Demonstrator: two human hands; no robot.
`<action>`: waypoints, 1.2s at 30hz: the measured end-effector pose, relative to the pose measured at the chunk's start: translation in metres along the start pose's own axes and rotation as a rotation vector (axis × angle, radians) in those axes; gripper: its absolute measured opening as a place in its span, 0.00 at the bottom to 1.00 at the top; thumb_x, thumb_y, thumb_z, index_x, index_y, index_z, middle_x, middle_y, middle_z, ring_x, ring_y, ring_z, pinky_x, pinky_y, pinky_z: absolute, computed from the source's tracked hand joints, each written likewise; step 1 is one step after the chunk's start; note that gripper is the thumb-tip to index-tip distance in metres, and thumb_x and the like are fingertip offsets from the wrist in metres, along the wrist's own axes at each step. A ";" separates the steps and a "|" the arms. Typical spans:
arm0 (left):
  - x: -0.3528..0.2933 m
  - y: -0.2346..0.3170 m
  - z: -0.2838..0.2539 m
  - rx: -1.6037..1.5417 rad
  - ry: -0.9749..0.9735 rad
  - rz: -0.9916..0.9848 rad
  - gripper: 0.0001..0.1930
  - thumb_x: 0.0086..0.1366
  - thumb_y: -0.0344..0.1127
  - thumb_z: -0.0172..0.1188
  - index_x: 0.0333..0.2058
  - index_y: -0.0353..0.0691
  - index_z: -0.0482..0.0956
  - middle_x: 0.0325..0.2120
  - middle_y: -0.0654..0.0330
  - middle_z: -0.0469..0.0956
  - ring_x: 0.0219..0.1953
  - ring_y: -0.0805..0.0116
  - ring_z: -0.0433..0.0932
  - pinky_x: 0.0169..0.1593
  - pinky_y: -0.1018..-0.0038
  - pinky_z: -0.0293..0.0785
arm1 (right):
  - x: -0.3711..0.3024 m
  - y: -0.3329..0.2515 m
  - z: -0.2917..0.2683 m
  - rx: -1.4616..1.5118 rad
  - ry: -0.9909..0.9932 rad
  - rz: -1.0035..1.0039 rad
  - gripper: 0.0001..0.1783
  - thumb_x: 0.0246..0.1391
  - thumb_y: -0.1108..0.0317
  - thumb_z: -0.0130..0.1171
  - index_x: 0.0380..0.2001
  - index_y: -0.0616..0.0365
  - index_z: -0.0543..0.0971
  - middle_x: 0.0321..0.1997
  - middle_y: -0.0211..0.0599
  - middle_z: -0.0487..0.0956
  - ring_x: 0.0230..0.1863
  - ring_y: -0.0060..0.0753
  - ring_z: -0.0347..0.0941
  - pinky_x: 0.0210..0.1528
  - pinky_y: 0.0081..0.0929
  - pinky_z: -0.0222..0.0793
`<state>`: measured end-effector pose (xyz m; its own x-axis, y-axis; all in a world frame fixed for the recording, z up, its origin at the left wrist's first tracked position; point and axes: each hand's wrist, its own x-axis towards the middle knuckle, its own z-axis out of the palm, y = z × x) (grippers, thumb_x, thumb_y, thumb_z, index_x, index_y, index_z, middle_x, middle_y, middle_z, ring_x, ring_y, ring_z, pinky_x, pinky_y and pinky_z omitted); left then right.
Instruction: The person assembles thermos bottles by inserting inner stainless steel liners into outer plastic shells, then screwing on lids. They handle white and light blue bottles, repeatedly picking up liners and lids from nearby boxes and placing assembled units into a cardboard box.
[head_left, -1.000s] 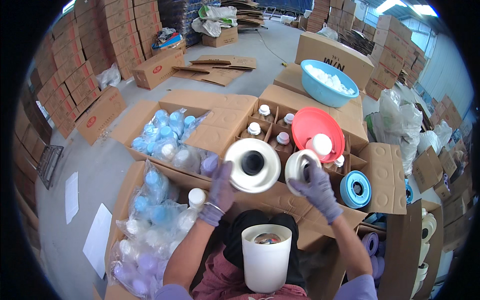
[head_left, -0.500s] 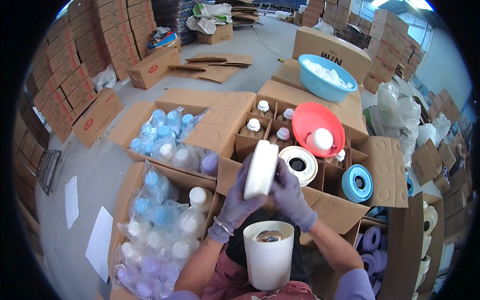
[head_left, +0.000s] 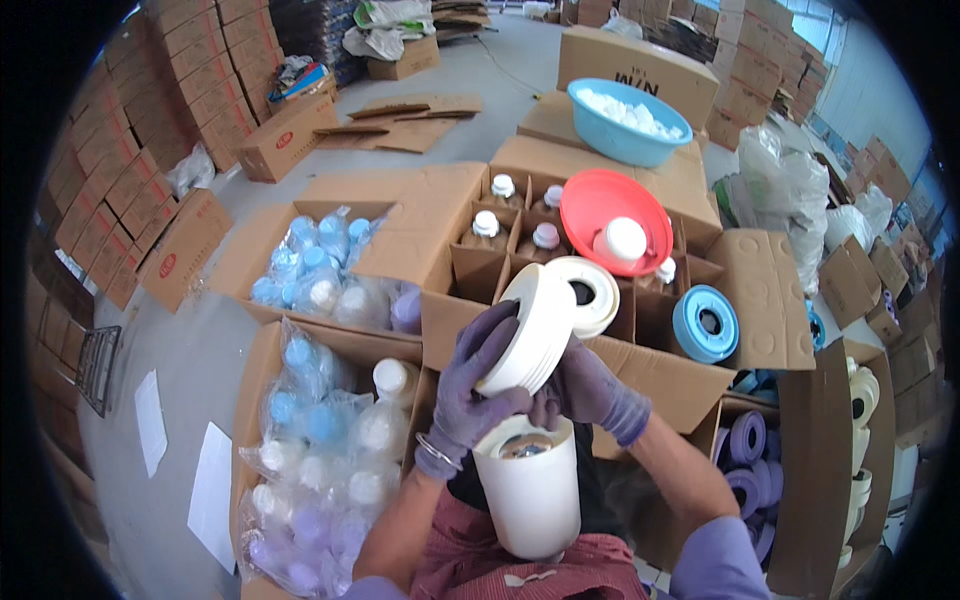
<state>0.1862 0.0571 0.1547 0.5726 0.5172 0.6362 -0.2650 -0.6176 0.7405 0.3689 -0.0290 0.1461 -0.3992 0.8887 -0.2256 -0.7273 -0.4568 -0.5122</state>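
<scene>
Disc, cream-white, round and ridged at the edge, leans over the white tub on the lap. The left hand grips it. The right hand is bent beside it; I can't tell if it grips. Open cardboard boxes and a grey floor lie around. Before, the disc stood straighter and looked thinner.
</scene>
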 end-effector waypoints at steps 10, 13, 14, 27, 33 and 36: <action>-0.070 -0.036 -0.035 -0.187 -0.489 -0.302 0.31 0.54 0.49 0.72 0.54 0.39 0.79 0.53 0.51 0.77 0.59 0.53 0.72 0.64 0.61 0.65 | -0.032 0.060 -0.032 -0.966 0.684 -0.497 0.28 0.72 0.53 0.37 0.52 0.67 0.75 0.50 0.42 0.78 0.53 0.29 0.74 0.59 0.25 0.68; -0.074 -0.038 -0.033 -0.196 -0.506 -0.280 0.32 0.55 0.53 0.70 0.54 0.39 0.79 0.54 0.51 0.76 0.59 0.51 0.72 0.64 0.61 0.65 | -0.021 0.073 -0.017 -0.944 0.570 -0.560 0.26 0.73 0.57 0.35 0.50 0.67 0.77 0.56 0.45 0.76 0.56 0.34 0.72 0.63 0.30 0.64; -0.076 -0.037 -0.032 -0.171 -0.500 -0.256 0.32 0.55 0.53 0.70 0.54 0.39 0.78 0.54 0.50 0.76 0.59 0.51 0.72 0.64 0.61 0.65 | -0.020 0.078 -0.020 -0.994 0.560 -0.578 0.25 0.72 0.57 0.37 0.49 0.67 0.78 0.56 0.47 0.76 0.57 0.35 0.72 0.63 0.30 0.64; -0.131 -0.073 0.069 -0.424 -0.026 -0.596 0.23 0.70 0.31 0.52 0.62 0.35 0.64 0.57 0.51 0.70 0.60 0.61 0.70 0.65 0.65 0.65 | -0.107 0.071 0.048 -1.828 0.310 -0.712 0.21 0.55 0.63 0.58 0.52 0.56 0.78 0.51 0.44 0.76 0.53 0.50 0.72 0.65 0.51 0.61; -0.164 -0.052 0.084 0.208 -0.443 -0.099 0.14 0.70 0.29 0.51 0.52 0.39 0.77 0.53 0.54 0.74 0.65 0.55 0.63 0.67 0.68 0.56 | -0.173 0.080 0.097 -1.995 0.525 -0.424 0.28 0.54 0.55 0.62 0.58 0.50 0.76 0.37 0.40 0.74 0.41 0.47 0.73 0.45 0.41 0.72; -0.136 0.022 0.033 -0.234 -0.835 -0.295 0.14 0.65 0.40 0.63 0.41 0.35 0.77 0.53 0.49 0.75 0.59 0.49 0.72 0.62 0.64 0.65 | -0.186 0.085 0.067 -1.884 1.061 -0.184 0.28 0.54 0.51 0.62 0.55 0.52 0.76 0.36 0.47 0.75 0.36 0.49 0.76 0.39 0.41 0.73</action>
<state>0.1276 -0.0467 0.0774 0.9928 -0.0180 0.1186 -0.1175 -0.3453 0.9311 0.3435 -0.2360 0.2003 0.4498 0.8931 -0.0020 0.8116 -0.4096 -0.4166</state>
